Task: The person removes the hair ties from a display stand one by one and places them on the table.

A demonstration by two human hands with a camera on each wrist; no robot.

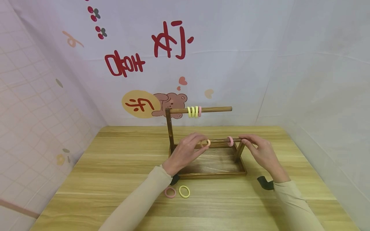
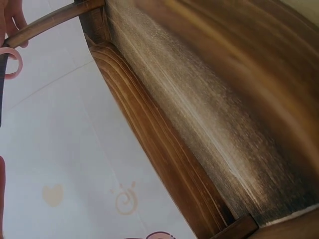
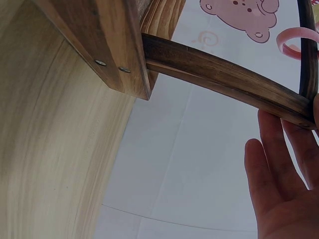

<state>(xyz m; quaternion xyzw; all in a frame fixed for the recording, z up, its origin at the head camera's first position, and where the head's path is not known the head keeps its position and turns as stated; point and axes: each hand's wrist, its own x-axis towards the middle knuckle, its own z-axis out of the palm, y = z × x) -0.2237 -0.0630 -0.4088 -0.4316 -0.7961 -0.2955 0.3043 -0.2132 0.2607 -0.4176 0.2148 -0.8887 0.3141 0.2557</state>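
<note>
A dark wooden stand has an upper bar (image 1: 216, 109) and a lower bar (image 1: 218, 141) above a tray base (image 1: 214, 175). My left hand (image 1: 185, 152) pinches a pale yellow-orange ring (image 1: 209, 143) at the lower bar's free end; whether the bar passes through it I cannot tell. A pink ring (image 1: 230, 141) hangs on that bar farther right, also visible in the right wrist view. With its fingertips, my right hand (image 1: 261, 152) grips the corner where the lower bar meets its short post (image 1: 239, 150). Several yellow rings (image 1: 192, 112) and one pink ring (image 1: 200, 111) hang on the upper bar.
A pink ring (image 1: 170, 192) and a yellow ring (image 1: 184, 192) lie flat on the wooden table (image 1: 115, 150) before the stand. Black pieces on the table show near both wrists, one black piece (image 1: 265, 183) by the right sleeve. A printed white cloth (image 1: 231, 64) hangs behind.
</note>
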